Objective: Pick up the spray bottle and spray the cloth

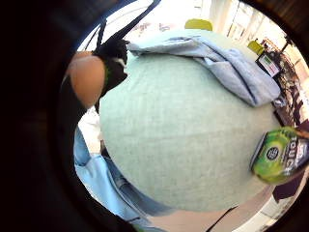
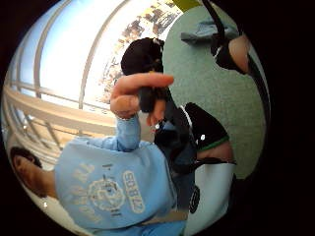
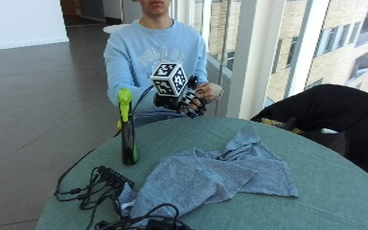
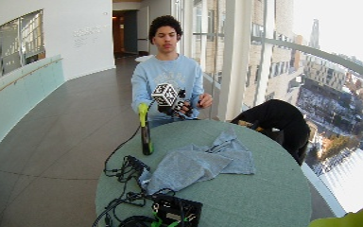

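A round table (image 3: 337, 201) with a green top stands beside tall windows on a dark floor. A grey-blue cloth (image 3: 216, 175) lies crumpled near its middle. The spray bottle (image 3: 127, 129) stands upright near the table's edge, long axis vertical, green nozzle on top, untouched. Beyond it the gloved right hand (image 3: 183, 101) is raised above the far edge, the bare left hand (image 3: 209, 91) touching it; whether its fingers are curled cannot be told

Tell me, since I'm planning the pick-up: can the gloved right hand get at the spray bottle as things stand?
Probably yes. The right hand is raised above the table edge; the spray bottle stands upright beside it, apart from the cloth, with nothing between them.
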`<control>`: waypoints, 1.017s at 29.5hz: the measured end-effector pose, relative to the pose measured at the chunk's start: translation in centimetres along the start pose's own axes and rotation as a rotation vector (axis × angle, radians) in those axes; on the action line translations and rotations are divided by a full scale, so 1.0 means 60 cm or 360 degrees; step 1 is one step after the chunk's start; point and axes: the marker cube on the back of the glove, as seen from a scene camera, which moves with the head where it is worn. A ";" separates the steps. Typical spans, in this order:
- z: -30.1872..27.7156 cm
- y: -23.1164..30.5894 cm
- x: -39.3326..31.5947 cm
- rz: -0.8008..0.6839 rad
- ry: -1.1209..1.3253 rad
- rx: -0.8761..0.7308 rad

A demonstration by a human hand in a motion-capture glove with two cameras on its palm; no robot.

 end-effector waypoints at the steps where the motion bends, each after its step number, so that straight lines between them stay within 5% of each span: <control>1: 0.001 -0.007 0.000 0.0000 0.0003 -0.0010; 11: 0.015 -0.123 0.012 0.0034 0.0084 -0.0076; 30: 0.009 -0.122 0.028 0.0099 0.0137 -0.0073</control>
